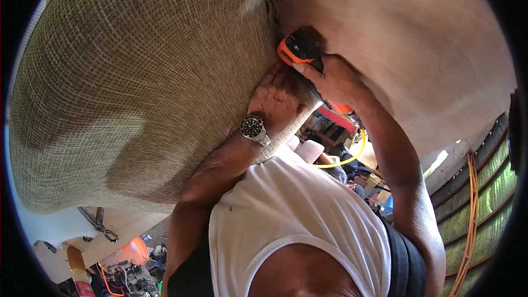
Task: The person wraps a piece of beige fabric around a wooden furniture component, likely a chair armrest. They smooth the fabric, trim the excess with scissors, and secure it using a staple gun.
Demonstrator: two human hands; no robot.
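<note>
My right hand [334, 81] is wrapped round an orange and black staple gun [302, 45]. The gun's nose sits at the seam where a beige woven fabric [137, 66] meets a pale brown board [396, 33]. Just below the gun, my left hand [275, 99] lies flat on the fabric edge, its fingers stretched toward the seam. A watch is on that wrist. From the gun's lower end a yellow air hose [360, 151] curves down and back to the left. The gun's tip is hidden.
At lower left, pliers [99, 224] lie on a pale surface, near a bottle [80, 269] and an orange container [129, 252] among clutter. Beyond my right arm, thin strips [471, 214] hang by a slatted wall. Assorted items show beneath the board.
</note>
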